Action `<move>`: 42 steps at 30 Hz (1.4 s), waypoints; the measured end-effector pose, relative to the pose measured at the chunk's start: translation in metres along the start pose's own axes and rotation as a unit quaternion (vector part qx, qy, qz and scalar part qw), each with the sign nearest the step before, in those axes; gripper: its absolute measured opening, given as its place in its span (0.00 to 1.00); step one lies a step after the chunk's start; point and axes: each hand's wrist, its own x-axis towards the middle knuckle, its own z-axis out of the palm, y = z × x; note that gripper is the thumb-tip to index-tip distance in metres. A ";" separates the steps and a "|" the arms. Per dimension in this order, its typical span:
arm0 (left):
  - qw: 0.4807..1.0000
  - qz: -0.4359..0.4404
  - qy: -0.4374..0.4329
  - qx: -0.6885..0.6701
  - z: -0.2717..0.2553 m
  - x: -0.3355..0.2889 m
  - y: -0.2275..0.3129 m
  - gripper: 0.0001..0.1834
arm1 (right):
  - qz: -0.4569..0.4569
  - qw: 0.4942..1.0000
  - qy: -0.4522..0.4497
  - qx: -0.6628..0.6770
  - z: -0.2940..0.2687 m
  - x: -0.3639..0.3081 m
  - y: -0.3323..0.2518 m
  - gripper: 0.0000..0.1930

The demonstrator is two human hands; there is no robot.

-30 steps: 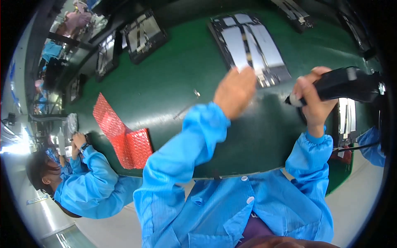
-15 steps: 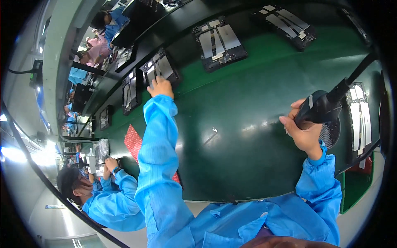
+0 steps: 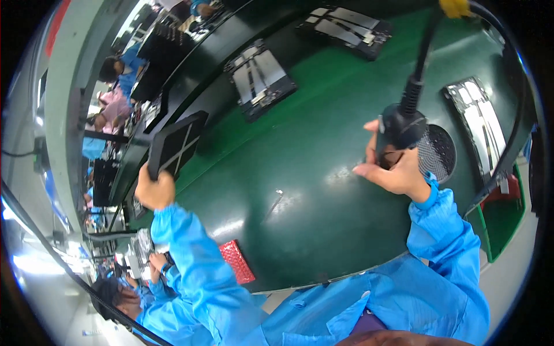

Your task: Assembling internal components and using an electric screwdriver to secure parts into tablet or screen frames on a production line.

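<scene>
My left hand (image 3: 156, 189) grips the lower edge of a dark, flat tablet (image 3: 183, 138), raised and tilted at the left; light strips cross its visible face. At the right, my right hand (image 3: 398, 173) is curled around a black corded electric screwdriver (image 3: 402, 124), its tip hidden from view. Close beside that hand lies a round dish (image 3: 443, 151) with small dark pieces in it. An opened tablet (image 3: 476, 121) with silvery battery panels rests farther right.
Two more opened tablets, one nearer (image 3: 259, 81) and one farther (image 3: 349, 32), lie along the far side of the green bench (image 3: 311, 230). A red bubble-wrap pouch (image 3: 236, 262) lies near the front edge. A green bin (image 3: 505, 225) stands at right; a co-worker (image 3: 173, 308) sits at left.
My left hand has taken hold of a tablet from the far-left row and lifted it, moving left and nearer. The right hand still holds the screwdriver. The whole view has shifted.
</scene>
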 end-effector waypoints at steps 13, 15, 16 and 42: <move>0.895 0.314 -0.140 -0.285 -0.095 -0.114 0.158 0.24 | -0.130 0.984 0.108 -0.061 -0.039 0.013 -0.048 0.16; 0.867 0.334 -0.205 -0.308 -0.107 -0.136 0.182 0.21 | -0.187 0.974 0.110 -0.061 -0.061 0.019 -0.051 0.16; 0.859 0.340 -0.208 -0.322 -0.107 -0.149 0.187 0.21 | -0.194 0.974 0.108 -0.052 -0.068 0.020 -0.051 0.17; 0.750 -0.156 -0.241 -0.596 -0.004 -0.178 0.269 0.31 | -0.176 0.973 0.074 -0.132 -0.111 0.015 -0.029 0.18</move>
